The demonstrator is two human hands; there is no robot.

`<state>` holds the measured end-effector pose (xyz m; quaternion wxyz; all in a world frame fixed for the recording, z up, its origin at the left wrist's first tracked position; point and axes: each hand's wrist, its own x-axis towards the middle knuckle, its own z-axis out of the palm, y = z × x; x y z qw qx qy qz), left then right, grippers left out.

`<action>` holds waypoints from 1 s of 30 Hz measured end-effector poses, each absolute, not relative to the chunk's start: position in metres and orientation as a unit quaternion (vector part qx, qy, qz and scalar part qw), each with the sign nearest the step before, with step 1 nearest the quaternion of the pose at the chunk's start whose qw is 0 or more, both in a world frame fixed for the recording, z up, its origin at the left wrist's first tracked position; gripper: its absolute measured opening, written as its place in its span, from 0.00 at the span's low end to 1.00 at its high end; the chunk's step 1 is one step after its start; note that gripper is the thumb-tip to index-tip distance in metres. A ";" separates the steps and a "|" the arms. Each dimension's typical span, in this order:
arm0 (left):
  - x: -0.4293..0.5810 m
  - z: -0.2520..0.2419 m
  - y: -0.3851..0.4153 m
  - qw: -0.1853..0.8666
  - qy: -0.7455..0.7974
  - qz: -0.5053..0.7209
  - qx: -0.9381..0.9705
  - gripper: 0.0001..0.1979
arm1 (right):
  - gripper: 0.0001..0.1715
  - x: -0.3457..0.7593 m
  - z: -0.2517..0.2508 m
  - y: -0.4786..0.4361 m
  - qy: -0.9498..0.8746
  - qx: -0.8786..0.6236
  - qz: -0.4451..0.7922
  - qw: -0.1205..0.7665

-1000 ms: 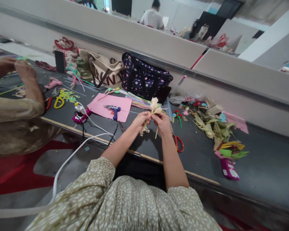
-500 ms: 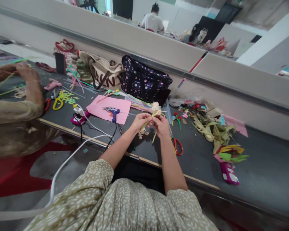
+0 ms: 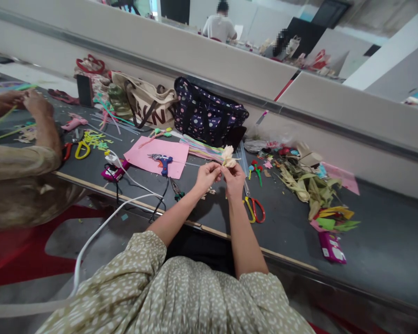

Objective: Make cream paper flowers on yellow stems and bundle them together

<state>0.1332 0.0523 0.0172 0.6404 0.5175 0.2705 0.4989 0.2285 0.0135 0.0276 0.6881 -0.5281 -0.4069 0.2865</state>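
A cream-coloured flower (image 3: 229, 156) rises above my fingertips over the dark table. My right hand (image 3: 234, 180) is closed on its base. My left hand (image 3: 208, 177) is pinched close beside it, fingertips near the flower's base; what they hold is too small to make out. Scissors with red and yellow handles (image 3: 257, 210) lie just right of my right wrist. To the left, a blue glue gun (image 3: 165, 164) rests on a pink sheet (image 3: 135, 151). Pliers (image 3: 177, 190) lie by my left forearm.
A co-worker's hands (image 3: 38, 104) are at the far left. A dotted dark bag (image 3: 209, 113) and a canvas bag (image 3: 153, 104) stand at the back. Dried husks (image 3: 318, 192) and a purple pack (image 3: 330, 248) lie right. A white cable (image 3: 90, 236) crosses the table's front edge.
The flower now leans a little to the right, and the long pale strips that hung below my hands no longer show. My left hand has shifted slightly right, uncovering the pliers.
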 end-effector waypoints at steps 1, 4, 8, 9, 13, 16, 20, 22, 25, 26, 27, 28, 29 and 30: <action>0.133 0.016 0.052 0.629 0.275 0.501 0.527 0.14 | 0.16 0.228 0.026 0.014 -0.405 -0.532 0.281 0.688; 0.132 0.009 0.052 0.602 0.285 0.506 0.549 0.11 | 0.17 0.228 0.021 0.016 -0.407 -0.533 0.283 0.686; 0.129 0.004 0.054 0.556 0.298 0.504 0.590 0.09 | 0.16 0.228 0.018 0.015 -0.417 -0.530 0.280 0.683; 0.128 0.004 0.054 0.544 0.301 0.506 0.597 0.10 | 0.16 0.228 0.018 0.015 -0.419 -0.531 0.281 0.681; 0.127 0.010 0.053 0.587 0.281 0.511 0.562 0.13 | 0.17 0.222 0.018 0.015 -0.388 -0.528 0.291 0.697; 0.128 0.012 0.052 0.654 0.252 0.518 0.490 0.13 | 0.16 0.215 0.018 0.016 -0.369 -0.503 0.310 0.718; 0.128 0.011 0.051 0.675 0.241 0.531 0.452 0.15 | 0.15 0.210 0.017 0.017 -0.378 -0.479 0.321 0.724; 0.128 0.011 0.051 0.675 0.241 0.531 0.452 0.17 | 0.14 0.211 0.017 0.017 -0.380 -0.485 0.310 0.724; 0.128 0.014 0.050 0.674 0.255 0.531 0.446 0.17 | 0.15 0.210 0.016 0.017 -0.374 -0.497 0.294 0.725; 0.130 0.014 0.049 0.674 0.260 0.533 0.441 0.17 | 0.15 0.209 0.016 0.017 -0.369 -0.501 0.291 0.727; 0.131 0.015 0.049 0.674 0.264 0.537 0.434 0.16 | 0.15 0.207 0.017 0.017 -0.362 -0.503 0.288 0.730; 0.133 0.016 0.048 0.674 0.267 0.542 0.425 0.16 | 0.16 0.206 0.017 0.017 -0.353 -0.503 0.286 0.735; 0.136 0.016 0.047 0.674 0.267 0.548 0.417 0.16 | 0.16 0.204 0.018 0.017 -0.343 -0.501 0.285 0.742; 0.138 0.016 0.047 0.674 0.265 0.554 0.410 0.16 | 0.17 0.202 0.018 0.017 -0.330 -0.497 0.284 0.751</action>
